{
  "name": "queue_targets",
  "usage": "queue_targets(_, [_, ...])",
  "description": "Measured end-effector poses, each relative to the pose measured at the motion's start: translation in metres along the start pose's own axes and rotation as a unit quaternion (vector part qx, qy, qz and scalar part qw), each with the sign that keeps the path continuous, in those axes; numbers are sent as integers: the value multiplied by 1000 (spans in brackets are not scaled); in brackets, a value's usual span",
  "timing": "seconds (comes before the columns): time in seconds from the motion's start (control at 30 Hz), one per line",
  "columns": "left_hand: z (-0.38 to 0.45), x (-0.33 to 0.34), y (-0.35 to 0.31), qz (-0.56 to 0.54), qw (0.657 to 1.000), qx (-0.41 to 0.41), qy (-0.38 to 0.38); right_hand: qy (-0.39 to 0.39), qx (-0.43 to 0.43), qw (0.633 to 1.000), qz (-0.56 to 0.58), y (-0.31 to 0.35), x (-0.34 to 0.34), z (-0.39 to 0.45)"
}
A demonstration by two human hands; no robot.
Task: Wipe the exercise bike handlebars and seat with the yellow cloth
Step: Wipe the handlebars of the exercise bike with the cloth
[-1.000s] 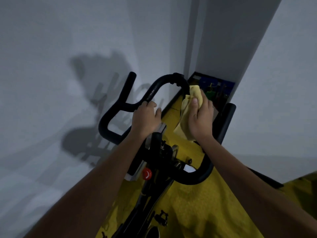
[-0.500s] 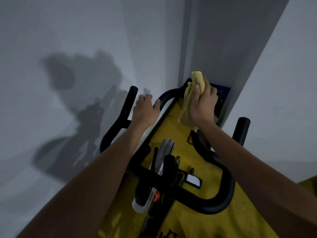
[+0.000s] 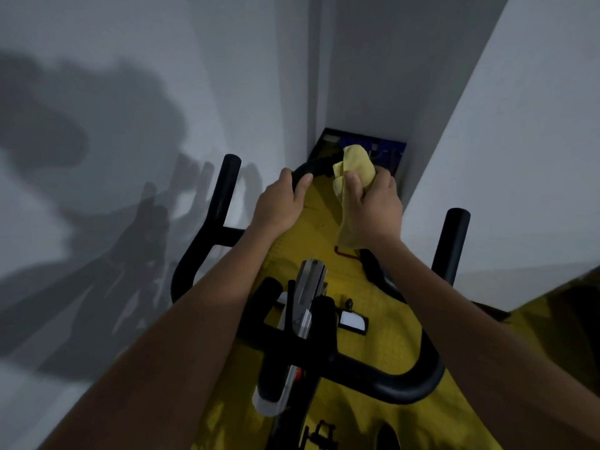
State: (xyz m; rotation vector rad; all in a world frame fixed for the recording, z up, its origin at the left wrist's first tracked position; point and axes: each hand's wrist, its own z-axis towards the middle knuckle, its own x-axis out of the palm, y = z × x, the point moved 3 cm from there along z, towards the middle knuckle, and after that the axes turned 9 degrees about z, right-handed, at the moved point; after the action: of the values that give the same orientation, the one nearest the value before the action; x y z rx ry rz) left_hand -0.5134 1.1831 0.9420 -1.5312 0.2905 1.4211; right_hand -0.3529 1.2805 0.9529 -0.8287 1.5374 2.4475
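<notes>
A narrow corner between pale walls (image 3: 97,92) is being lit dimly, with a yellow mat (image 3: 383,345) being covered by the exercise bike below. The front loop of the black handlebars (image 3: 224,203) is being gripped by the left hand (image 3: 279,206), its fingers (image 3: 303,183) being curled round the bar. The yellow cloth (image 3: 355,164) is being held bunched over the top of the same loop by the right hand (image 3: 376,203), whose fingers are being wrapped round cloth and bar together, a loose tail being left hanging beneath the palm. The seat is not being shown, so it is being judged as not yet wiped. That dangling tail is likely being put at risk of snagging on the knob (image 3: 349,303) or stem below, and the cloth could be pulled free if the grip is being loosened along the curve.
</notes>
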Motion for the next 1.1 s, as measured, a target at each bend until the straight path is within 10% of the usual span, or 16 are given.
queue_targets(0.43, [-4,-1,-4,21,999,-37,-9,54,40,998,-3,-27,-14,-68])
queue_targets(0.63, [-5,4,-2,15,999,-43,-21,86,-81,982,-150,-55,-29,-104])
queue_targets(1.1, [-3,2,4,23,998,-53,-37,108,71,980,153,-20,-2,-6])
